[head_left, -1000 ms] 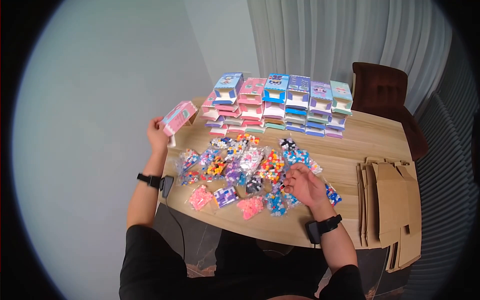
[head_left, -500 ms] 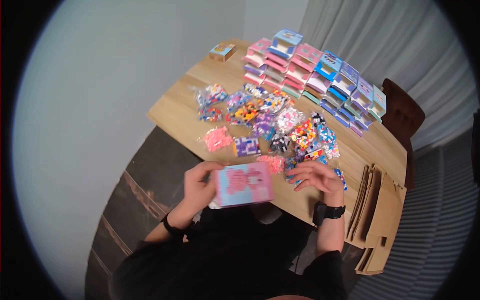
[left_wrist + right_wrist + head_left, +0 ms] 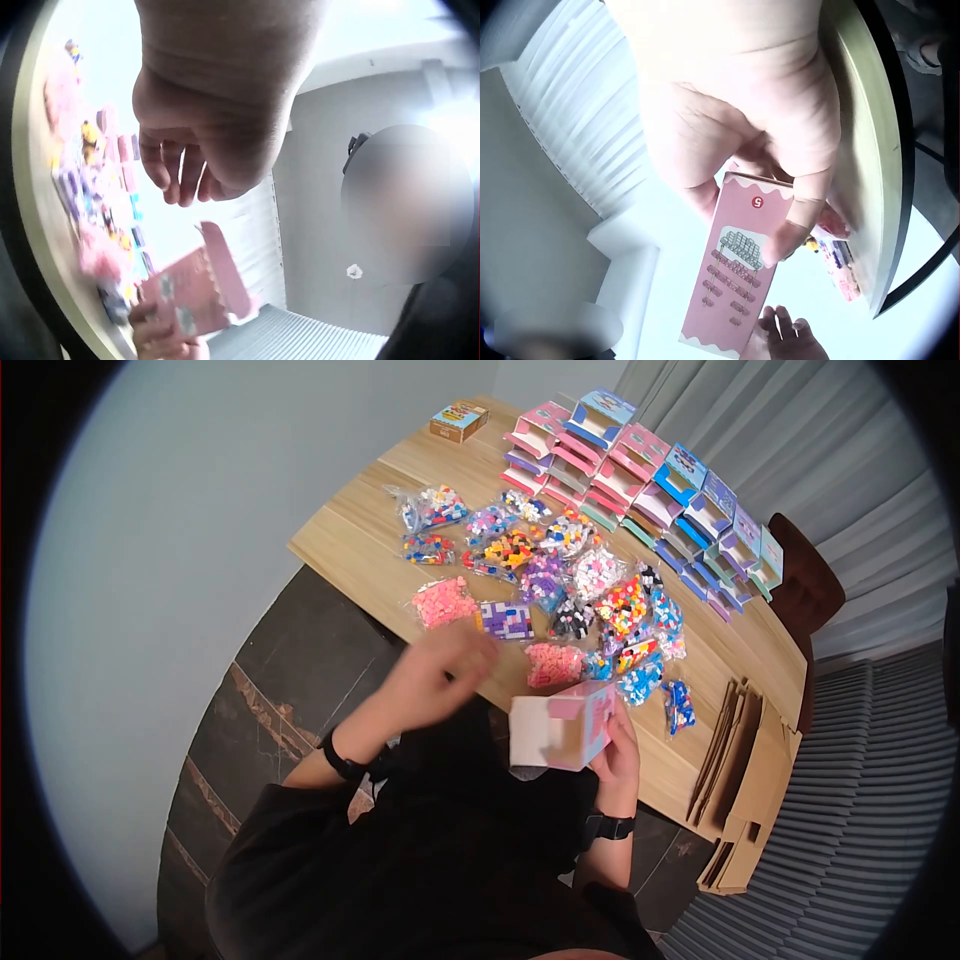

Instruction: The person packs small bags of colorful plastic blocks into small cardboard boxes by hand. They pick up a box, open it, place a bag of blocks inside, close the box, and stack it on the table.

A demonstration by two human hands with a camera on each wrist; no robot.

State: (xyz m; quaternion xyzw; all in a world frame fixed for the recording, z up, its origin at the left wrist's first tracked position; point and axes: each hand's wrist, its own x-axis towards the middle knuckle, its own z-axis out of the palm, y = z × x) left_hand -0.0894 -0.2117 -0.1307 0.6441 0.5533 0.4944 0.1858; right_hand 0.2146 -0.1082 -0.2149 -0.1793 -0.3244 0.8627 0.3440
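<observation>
A pink box is gripped by my right hand beyond the near table edge, its open end with a raised flap turned left. In the right wrist view, the right hand pinches one end of the box between thumb and fingers. My left hand, blurred, hovers left of the box, near a bag of pink pieces. The left wrist view shows the left hand empty with fingers loosely bent, above the box and its flap.
Bags of coloured pieces cover the middle of the table. Stacked open boxes line the far side. One brown box sits at the far left corner; flattened cardboard lies at the right edge.
The pink box has passed from my left hand to my right, coming from the table's left side to its near edge. The left hand has let go, and the head view has turned.
</observation>
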